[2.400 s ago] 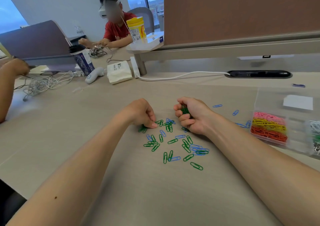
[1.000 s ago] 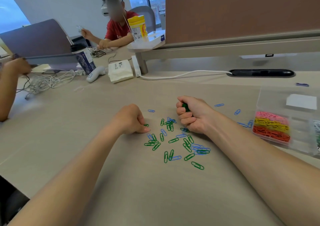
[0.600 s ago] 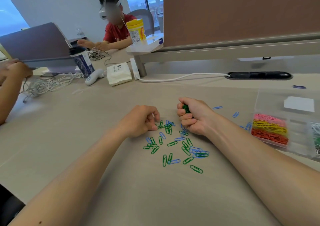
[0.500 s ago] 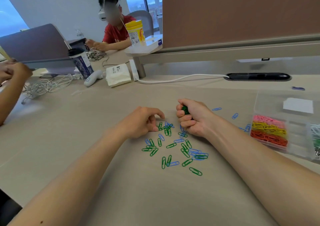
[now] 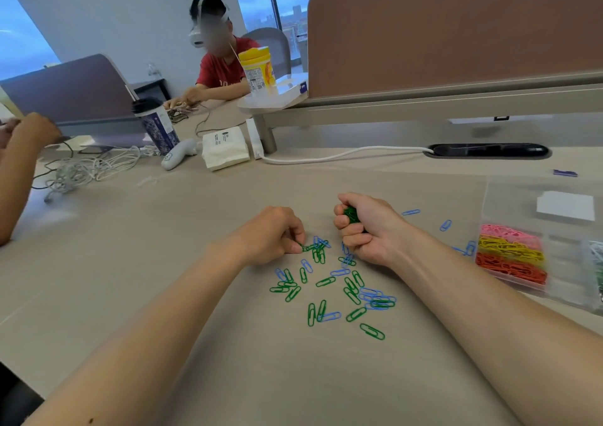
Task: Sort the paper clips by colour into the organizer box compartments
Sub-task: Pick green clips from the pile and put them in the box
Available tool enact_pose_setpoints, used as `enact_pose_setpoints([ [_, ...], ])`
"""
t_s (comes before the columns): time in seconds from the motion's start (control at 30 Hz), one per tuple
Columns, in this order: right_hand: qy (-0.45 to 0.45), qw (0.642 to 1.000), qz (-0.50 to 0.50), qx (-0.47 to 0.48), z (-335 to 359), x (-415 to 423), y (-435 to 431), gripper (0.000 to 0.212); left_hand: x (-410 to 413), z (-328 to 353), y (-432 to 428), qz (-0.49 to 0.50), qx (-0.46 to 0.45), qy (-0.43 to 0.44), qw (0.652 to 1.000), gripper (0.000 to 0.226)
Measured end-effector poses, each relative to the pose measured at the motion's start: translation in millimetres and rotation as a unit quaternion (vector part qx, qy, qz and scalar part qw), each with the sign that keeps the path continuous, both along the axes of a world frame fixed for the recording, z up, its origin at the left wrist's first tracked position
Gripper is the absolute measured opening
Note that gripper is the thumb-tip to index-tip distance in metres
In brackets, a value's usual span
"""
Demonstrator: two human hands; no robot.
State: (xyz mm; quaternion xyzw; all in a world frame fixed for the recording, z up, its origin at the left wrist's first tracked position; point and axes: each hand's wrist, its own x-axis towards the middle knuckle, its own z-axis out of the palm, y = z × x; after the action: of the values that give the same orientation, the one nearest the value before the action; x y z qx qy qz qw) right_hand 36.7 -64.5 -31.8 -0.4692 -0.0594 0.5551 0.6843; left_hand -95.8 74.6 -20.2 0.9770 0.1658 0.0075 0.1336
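The right hand [image 5: 368,229] is clenched in a fist around a bundle of green clips [image 5: 350,214], its heel resting on the desk. The left hand [image 5: 274,234] has thumb and forefinger pinched on a single green clip [image 5: 308,247] at the far side of the loose pile. The fist seems to serve as a store, so that one trip to the box carries many clips while the left hand does the picking. The desk [image 5: 163,262] offers open surface toward its near edge and its left side, so both forearms have room to slide. The organizer box [image 5: 561,262] sits by the desk's right edge, well apart from the pile. Pink clips [image 5: 505,232], yellow clips [image 5: 509,247] and orange clips [image 5: 510,267] fill neighbouring compartments; further compartments are cut off at the right. Between the hands and the near edge lies the scatter of green and blue clips [image 5: 326,282], mixed and partly overlapping, which is likely why they are picked singly. A few stray blue clips [image 5: 445,225] lie between the right wrist and the box, on the fist's likely path. Lifting over them would avoid dragging them along.
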Motion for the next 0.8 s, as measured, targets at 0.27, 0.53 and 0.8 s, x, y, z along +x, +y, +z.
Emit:
enact_pose_setpoints([
  [0.27, 0.0, 1.0, 0.002, 0.002, 0, -1, 0, 0.032, 0, 1, 1, 0.017, -0.017, 0.025, 0.999, 0.02],
  [0.53, 0.004, 1.0, -0.015, 0.0, 0, 0, -1, 0.031, 1, 2, -6, 0.047, -0.023, 0.016, 0.999, 0.018],
  [0.8, 0.0, 1.0, -0.018, -0.004, 2, 1, -3, 0.031, 3, 2, -12, 0.129, -0.055, 0.01, 0.99, 0.023],
])
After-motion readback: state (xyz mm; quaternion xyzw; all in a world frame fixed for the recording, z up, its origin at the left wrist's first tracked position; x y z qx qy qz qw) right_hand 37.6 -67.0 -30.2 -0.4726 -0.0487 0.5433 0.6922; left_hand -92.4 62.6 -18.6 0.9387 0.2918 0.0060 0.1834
